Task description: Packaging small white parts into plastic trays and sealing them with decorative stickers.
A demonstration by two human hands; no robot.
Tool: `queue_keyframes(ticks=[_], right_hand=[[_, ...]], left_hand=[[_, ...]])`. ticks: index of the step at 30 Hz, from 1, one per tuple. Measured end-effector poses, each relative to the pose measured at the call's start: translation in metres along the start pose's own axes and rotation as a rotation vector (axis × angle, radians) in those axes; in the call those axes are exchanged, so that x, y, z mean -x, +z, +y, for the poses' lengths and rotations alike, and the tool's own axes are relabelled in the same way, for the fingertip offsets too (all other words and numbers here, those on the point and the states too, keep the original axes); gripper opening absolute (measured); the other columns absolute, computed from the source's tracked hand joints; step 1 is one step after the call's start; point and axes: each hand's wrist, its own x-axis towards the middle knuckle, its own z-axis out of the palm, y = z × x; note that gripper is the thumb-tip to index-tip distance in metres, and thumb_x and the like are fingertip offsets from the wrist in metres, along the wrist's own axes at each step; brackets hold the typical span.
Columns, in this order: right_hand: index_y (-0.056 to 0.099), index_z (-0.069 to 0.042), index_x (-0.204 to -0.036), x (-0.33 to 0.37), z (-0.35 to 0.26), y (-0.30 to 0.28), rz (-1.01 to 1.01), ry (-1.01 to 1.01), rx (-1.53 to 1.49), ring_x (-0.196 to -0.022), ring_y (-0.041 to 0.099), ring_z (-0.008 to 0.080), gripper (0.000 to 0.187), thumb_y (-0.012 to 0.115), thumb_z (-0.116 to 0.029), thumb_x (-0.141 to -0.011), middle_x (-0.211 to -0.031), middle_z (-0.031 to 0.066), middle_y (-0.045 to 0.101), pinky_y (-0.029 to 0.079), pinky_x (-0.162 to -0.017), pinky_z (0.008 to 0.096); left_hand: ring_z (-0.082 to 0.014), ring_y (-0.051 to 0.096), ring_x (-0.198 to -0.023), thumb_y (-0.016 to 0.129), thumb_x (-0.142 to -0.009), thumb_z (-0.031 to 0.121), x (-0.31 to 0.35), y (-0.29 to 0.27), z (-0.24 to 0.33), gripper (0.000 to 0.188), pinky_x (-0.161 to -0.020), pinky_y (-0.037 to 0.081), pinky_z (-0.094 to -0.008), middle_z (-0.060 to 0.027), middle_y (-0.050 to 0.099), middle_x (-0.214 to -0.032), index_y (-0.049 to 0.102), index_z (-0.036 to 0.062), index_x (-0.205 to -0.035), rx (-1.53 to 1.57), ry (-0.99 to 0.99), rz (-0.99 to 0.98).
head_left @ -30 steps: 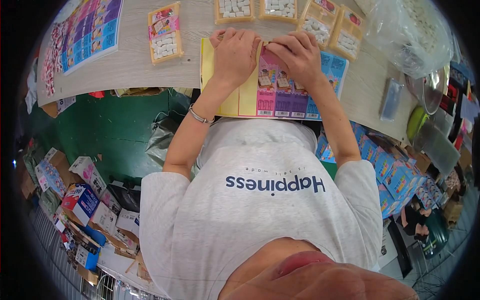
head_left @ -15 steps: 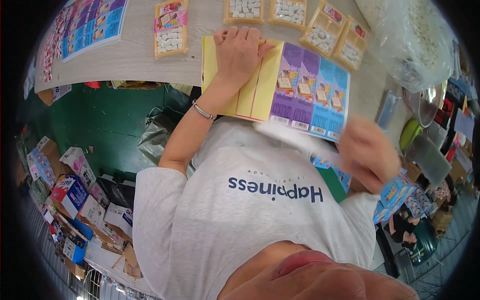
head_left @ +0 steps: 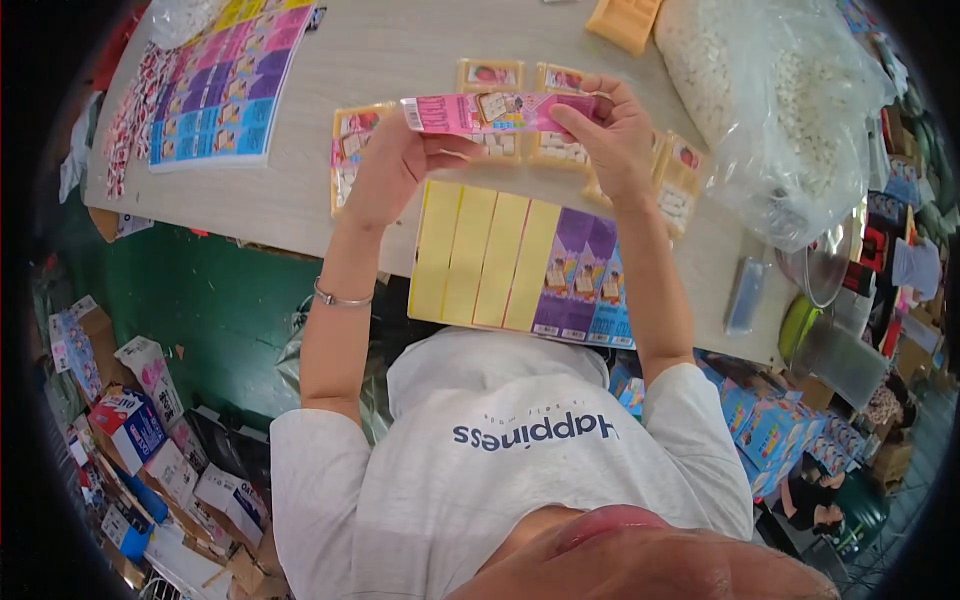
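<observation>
A pink printed paper strip (head_left: 492,112) is stretched above the trays. My right hand (head_left: 612,135) pinches its right end between thumb and fingers. My left hand (head_left: 393,165) is at the strip's other end, its visible fingers stretched out and apart; part of that hand is behind the strip. Under the strip are pale yellow trays (head_left: 490,74) of small white pieces, partly covered by it. Another tray (head_left: 356,122) is beside my left hand, and one more (head_left: 683,178) is right of my right forearm. Nearer me lies a sheet stack (head_left: 520,258) with yellow, purple and blue bands.
A big clear bag of white pieces (head_left: 790,110) bulges at the right, near a yellow-orange tray (head_left: 622,22). At the far left lie a printed sheet stack (head_left: 225,110) and small red-and-white pieces (head_left: 130,125). Cardboard boxes (head_left: 130,425) crowd the floor on the left.
Both hands have moved up and away from me, off the sheet stack to above the trays. The blurred white strip in my right hand now shows its pink printed side.
</observation>
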Motion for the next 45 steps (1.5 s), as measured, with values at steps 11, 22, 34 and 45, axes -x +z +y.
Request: queue_keyframes(ticks=[11,22,34,45], right_hand=[[0.061,0.000,-0.111,-0.048,0.041,0.021,0.129,-0.071,0.374,-0.078,0.066,0.0100,0.045,0.085,-0.012,-0.075,-0.089,0.0078,0.071,0.055,-0.065,0.0229],[0.058,-0.005,-0.112,-0.043,0.038,0.035,0.159,-0.252,0.868,-0.081,0.069,0.0312,0.049,0.085,-0.023,-0.075,-0.086,0.0141,0.071,0.054,-0.074,0.0407],[0.055,-0.007,-0.113,-0.043,0.040,0.035,0.158,-0.258,0.933,-0.084,0.068,0.0355,0.049,0.084,-0.021,-0.076,-0.083,0.0148,0.069,0.052,-0.075,0.0452],[0.062,-0.001,-0.116,-0.005,0.003,0.005,0.029,-0.047,0.028,-0.084,0.069,0.0118,0.036,0.077,-0.012,-0.086,-0.094,0.0053,0.073,0.055,-0.066,0.0249]], left_hand=[[-0.0060,0.062,-0.059,0.082,-0.083,0.028,-0.062,-0.047,-0.013,0.024,-0.055,0.047,-0.0224,-0.0012,0.071,-0.069,0.076,0.0051,-0.083,-1.085,-0.098,0.767],[-0.0317,0.070,-0.074,0.080,-0.076,0.033,-0.062,-0.022,-0.020,0.032,-0.066,0.053,-0.0408,-0.0148,0.071,-0.076,0.074,0.0023,-0.083,-1.687,-0.074,0.831],[-0.0333,0.070,-0.087,0.079,-0.077,0.031,-0.067,-0.023,-0.033,0.038,-0.078,0.055,-0.0413,-0.0184,0.072,-0.090,0.070,-0.0005,-0.096,-1.436,-0.134,0.838],[-0.0152,0.070,-0.091,0.071,-0.089,0.004,-0.026,0.002,-0.019,0.029,-0.078,0.058,-0.0275,-0.0108,0.072,-0.106,0.064,-0.0033,-0.116,-0.396,0.009,0.549]])
